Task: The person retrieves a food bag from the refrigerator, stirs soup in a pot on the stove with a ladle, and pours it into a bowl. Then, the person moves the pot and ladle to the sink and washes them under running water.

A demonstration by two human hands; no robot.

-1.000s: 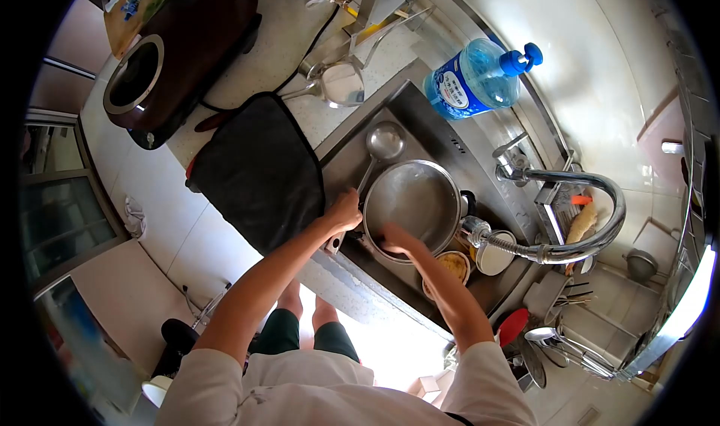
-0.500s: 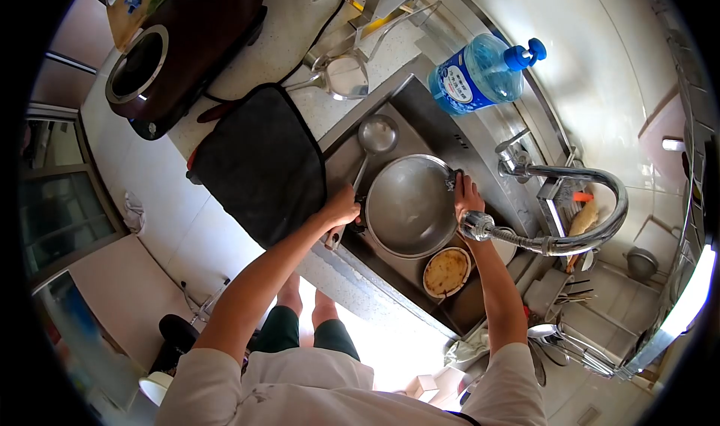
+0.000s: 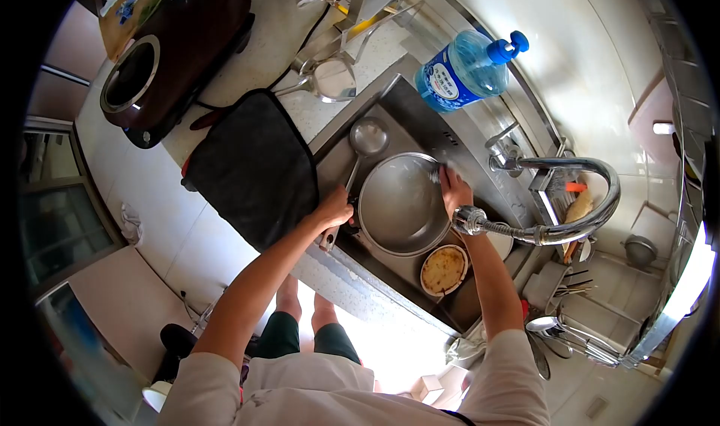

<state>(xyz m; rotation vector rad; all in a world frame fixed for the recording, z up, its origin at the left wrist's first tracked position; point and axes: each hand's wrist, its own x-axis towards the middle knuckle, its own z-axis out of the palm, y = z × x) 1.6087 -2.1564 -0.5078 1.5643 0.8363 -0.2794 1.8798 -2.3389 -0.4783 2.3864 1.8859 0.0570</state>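
Note:
A round metal pan point(image 3: 401, 208) sits in the steel sink, tilted slightly if at all; I cannot tell. My left hand point(image 3: 335, 207) is closed around its dark handle at the left side. At the pan's upper right rim, my right hand point(image 3: 454, 191) pinches a grey steel wool scrubber point(image 3: 436, 174), partly blurred, against the wall. A ladle point(image 3: 369, 136) lies in the sink just beyond the pan. Close below the pan is a small oval dish with a yellowish-brown inside point(image 3: 444, 270). The faucet head point(image 3: 469, 220) hangs over my right wrist.
A blue pump bottle point(image 3: 461, 73) stands on the sink's far edge. The curved faucet point(image 3: 600, 172) reaches in from the right. Left of the sink lies a black cloth mat point(image 3: 255, 167), with a dark red appliance point(image 3: 187, 43) behind it. Utensils point(image 3: 574, 343) fill the right side.
My right hand and the scrubber have shifted a little inward along the pan's upper right rim. My left hand keeps its grip. The whole view has moved slightly.

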